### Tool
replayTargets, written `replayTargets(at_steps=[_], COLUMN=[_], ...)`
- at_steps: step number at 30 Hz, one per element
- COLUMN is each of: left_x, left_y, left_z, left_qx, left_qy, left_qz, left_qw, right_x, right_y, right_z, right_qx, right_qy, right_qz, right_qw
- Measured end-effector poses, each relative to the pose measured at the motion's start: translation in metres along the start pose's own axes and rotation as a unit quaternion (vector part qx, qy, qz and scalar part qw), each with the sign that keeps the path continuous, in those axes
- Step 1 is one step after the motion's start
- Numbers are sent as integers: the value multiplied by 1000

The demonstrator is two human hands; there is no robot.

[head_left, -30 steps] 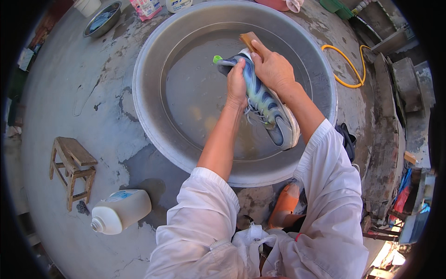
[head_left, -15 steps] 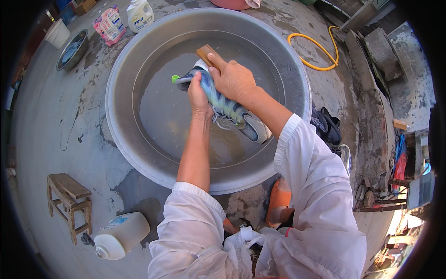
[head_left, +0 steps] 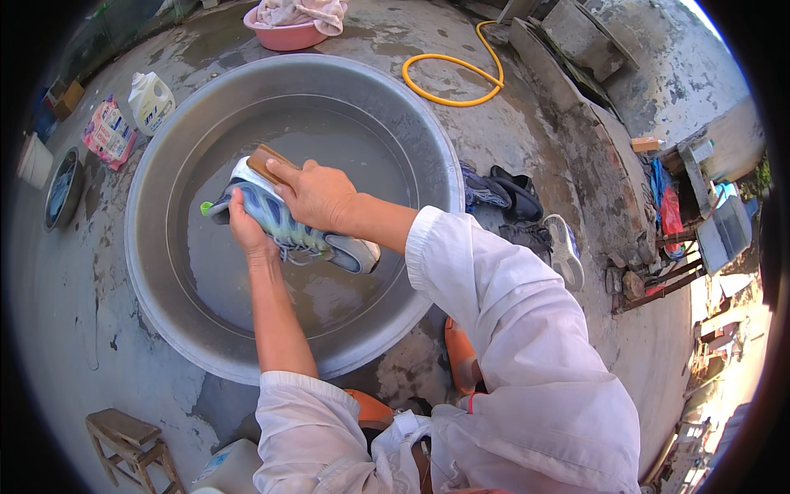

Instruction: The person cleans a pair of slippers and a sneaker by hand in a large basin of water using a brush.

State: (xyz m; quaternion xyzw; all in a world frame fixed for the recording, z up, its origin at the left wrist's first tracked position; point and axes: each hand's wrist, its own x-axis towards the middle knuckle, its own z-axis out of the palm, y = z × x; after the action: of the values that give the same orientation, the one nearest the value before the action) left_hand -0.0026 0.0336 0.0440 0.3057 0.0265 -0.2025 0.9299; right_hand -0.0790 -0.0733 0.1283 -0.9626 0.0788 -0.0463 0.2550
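Note:
A blue-grey sneaker (head_left: 271, 216) with pale laces and a green heel tab is held tilted above murky water in a large grey metal basin (head_left: 152, 247). My left hand (head_left: 249, 229) grips the shoe near its heel opening, thumb up along the side. In my right hand (head_left: 317, 196) is a brown wooden-backed brush (head_left: 265, 163), pressed against the white sole edge by the heel. Its bristles are hidden behind the wood and the hand. The shoe's toe points right, toward my right forearm.
Beyond the basin lie a pink tub with cloth (head_left: 288, 34) and a yellow hose (head_left: 448, 100). A white detergent jug (head_left: 151, 103) and a pink bag (head_left: 109, 133) stand at left. Several shoes (head_left: 514, 198) sit right of the basin; a wooden stool (head_left: 125, 430) is lower left.
My view has swung right, so the basin, hands and shoe sit further left in the picture. The brush remains at the shoe's heel end, and both hands keep their grip.

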Motion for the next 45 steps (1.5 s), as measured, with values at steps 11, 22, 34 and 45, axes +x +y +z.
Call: replayTargets(at_steps=[11,22,34,45], left_x=[3,1,-9,1], left_y=[-6,-8,6,20], left_z=[5,-1,3,2], left_qx=[22,45,65,87], left_qy=[-28,-45,-27,68], left_qz=[-33,-43,-32,47], left_qw=[999,997,997,993], right_x=[23,22,-7,-47], right_y=[0,-9,-12,1], right_z=[0,3,-3,-12], right_qx=[36,49,91,105], right_qy=[44,68,58,-23], right_qz=[4,-12,1,17], right_qw=[998,996,994,994])
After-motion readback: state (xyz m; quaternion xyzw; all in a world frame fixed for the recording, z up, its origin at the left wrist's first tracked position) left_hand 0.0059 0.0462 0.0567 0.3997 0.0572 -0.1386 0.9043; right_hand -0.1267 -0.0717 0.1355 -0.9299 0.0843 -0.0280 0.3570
